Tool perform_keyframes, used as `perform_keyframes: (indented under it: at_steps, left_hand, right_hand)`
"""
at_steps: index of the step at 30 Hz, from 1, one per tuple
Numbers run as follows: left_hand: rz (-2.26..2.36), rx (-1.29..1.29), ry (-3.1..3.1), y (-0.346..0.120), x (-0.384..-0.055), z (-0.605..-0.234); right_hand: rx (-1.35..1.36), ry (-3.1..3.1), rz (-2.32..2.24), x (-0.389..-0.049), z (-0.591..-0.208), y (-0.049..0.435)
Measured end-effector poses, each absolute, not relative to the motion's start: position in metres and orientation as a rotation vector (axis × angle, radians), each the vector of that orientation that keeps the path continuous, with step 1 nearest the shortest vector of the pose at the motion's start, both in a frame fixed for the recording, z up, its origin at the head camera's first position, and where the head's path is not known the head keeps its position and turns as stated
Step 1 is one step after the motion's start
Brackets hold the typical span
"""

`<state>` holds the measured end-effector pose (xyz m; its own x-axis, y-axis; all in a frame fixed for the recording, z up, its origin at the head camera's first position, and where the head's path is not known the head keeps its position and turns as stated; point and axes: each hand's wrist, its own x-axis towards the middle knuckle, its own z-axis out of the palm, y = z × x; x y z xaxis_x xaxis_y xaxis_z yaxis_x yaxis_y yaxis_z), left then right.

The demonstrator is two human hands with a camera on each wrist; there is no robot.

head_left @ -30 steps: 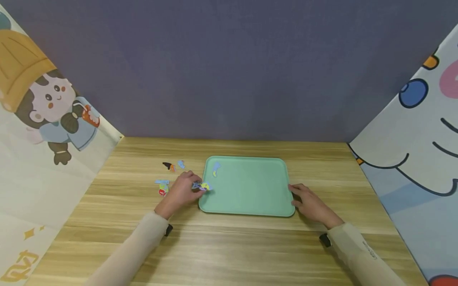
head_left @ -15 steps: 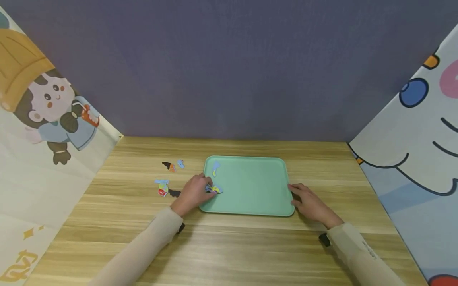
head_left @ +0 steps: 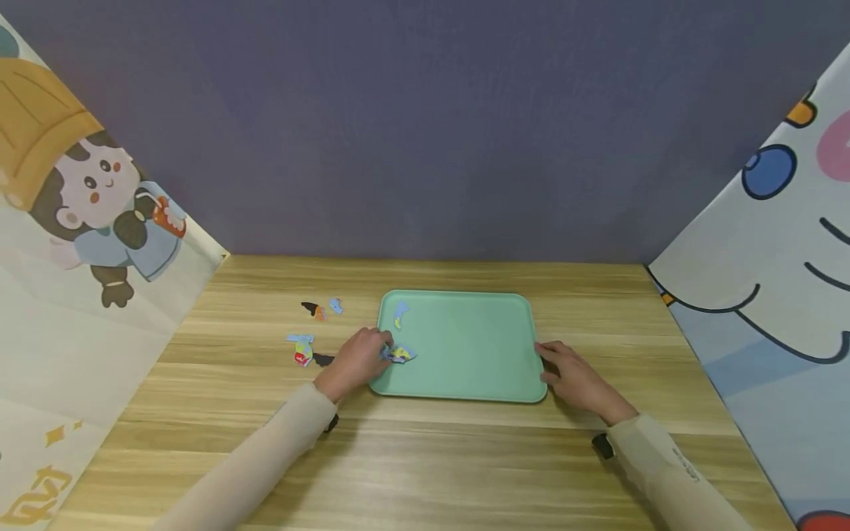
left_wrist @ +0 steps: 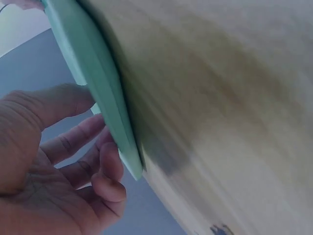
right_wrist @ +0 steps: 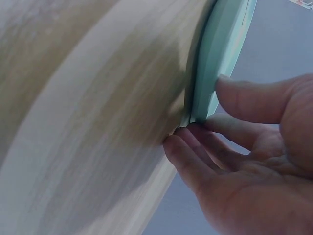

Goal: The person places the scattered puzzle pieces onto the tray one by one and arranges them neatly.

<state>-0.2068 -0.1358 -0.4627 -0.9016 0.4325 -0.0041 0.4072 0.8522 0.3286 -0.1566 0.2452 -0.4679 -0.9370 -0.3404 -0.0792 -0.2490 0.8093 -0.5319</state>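
Observation:
My left hand (head_left: 358,359) reaches over the left edge of a mint-green tray (head_left: 471,346). Its thumb and fingers pinch a jigsaw puzzle piece (head_left: 402,355) in blue and yellow, low over the tray. In the left wrist view the tray's rim hides that piece from sight, while the thumb and curled fingers of the left hand (left_wrist: 63,152) show beside the rim. A second puzzle piece (head_left: 401,313), light blue with yellow, lies in the tray's upper left. At the tray's right edge, my right hand (head_left: 576,375) touches the rim, thumb and fingertips spread along it.
Left of the tray, loose puzzle pieces lie on the wooden table (head_left: 465,457): a black and orange one (head_left: 313,310), a small blue one (head_left: 336,305), a red, green and blue cluster (head_left: 302,350) and a black one (head_left: 323,359). A grey-blue wall (head_left: 432,147) stands behind.
My left hand has moved right over the tray's left rim with the puzzle piece, down towards the tray floor. The black piece beside it came into sight. My right hand stays at the tray's edge.

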Motion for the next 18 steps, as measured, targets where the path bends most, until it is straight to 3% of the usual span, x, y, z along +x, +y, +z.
perform_keyframes:
  at_steps: [18]
  left_hand:
    - [0.705,0.625,2.927,-0.143,-0.199,-0.457]
  right_hand:
    - [-0.466,2.827,-0.79,-0.155,-0.466,0.245]
